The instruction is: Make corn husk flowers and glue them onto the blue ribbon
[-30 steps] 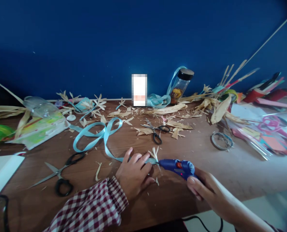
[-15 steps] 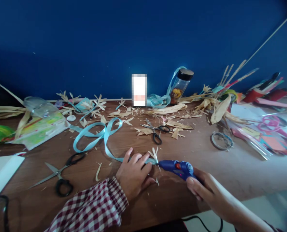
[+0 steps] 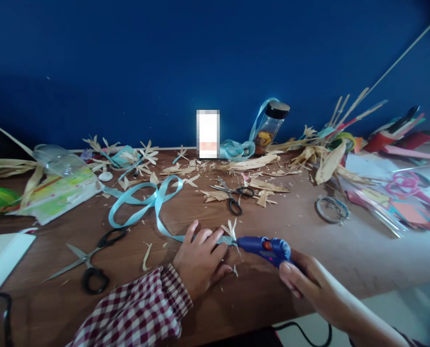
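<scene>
My right hand [image 3: 303, 279] is wrapped round a blue hot glue gun [image 3: 263, 246], with a small red light on its side. Its nozzle touches the end of a light blue satin ribbon [image 3: 167, 182], beside a small flower of dry husk [image 3: 231, 228]. Spread out over that ribbon, my left hand [image 3: 202, 262] presses it to the table with the fingers apart. From under these fingers the ribbon runs left and back in loose loops. Whether the nozzle is leaving glue is too small to tell.
Large scissors [image 3: 88, 258] lie spread at the left, and small scissors [image 3: 233, 193] farther back. A black-capped jar [image 3: 271, 127] leans by the wall amid husk scraps [image 3: 254, 165]. A ribbon-wrapped ring [image 3: 331, 210] and craft papers lie right; a cable [image 3: 305, 332] hangs below the edge.
Almost nothing differs. The glue gun has tilted or shifted very slightly upward at its rear, while its nozzle stays at the ribbon end. My left hand keeps its place.
</scene>
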`<act>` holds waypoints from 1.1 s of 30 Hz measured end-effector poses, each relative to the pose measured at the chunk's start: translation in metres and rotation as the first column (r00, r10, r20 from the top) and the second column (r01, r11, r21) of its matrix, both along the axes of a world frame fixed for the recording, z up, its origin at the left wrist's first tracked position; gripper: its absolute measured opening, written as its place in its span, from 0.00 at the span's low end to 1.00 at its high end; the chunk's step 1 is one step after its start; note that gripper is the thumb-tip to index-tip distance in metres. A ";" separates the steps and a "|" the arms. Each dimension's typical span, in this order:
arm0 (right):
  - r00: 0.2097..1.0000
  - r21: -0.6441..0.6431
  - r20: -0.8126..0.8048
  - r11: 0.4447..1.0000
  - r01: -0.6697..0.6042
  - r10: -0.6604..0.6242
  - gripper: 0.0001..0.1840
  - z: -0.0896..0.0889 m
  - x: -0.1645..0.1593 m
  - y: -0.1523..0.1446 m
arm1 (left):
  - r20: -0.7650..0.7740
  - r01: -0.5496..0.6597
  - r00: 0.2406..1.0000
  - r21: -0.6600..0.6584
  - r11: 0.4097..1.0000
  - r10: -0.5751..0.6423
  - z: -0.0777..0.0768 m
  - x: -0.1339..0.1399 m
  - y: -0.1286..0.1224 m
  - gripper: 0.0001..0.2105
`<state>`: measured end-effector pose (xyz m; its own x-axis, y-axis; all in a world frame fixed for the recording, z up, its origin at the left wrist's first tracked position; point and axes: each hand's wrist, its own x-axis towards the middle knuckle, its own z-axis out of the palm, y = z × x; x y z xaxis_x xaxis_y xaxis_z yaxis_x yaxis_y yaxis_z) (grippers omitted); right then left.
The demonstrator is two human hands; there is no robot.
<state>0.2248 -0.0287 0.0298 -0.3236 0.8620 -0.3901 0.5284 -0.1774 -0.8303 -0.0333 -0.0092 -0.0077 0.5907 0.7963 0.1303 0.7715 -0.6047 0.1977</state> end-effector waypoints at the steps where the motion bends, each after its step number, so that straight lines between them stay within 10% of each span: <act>1: 1.000 0.004 -0.002 1.000 0.000 0.000 0.18 0.000 -0.001 0.001 | 0.001 -0.001 1.000 0.001 1.000 0.001 0.001 0.000 0.000 0.18; 33: 0.998 -0.035 -0.049 0.999 0.034 -0.035 0.18 0.005 0.005 -0.005 | -0.018 -0.014 1.000 0.019 1.000 0.014 -0.005 0.001 0.001 0.17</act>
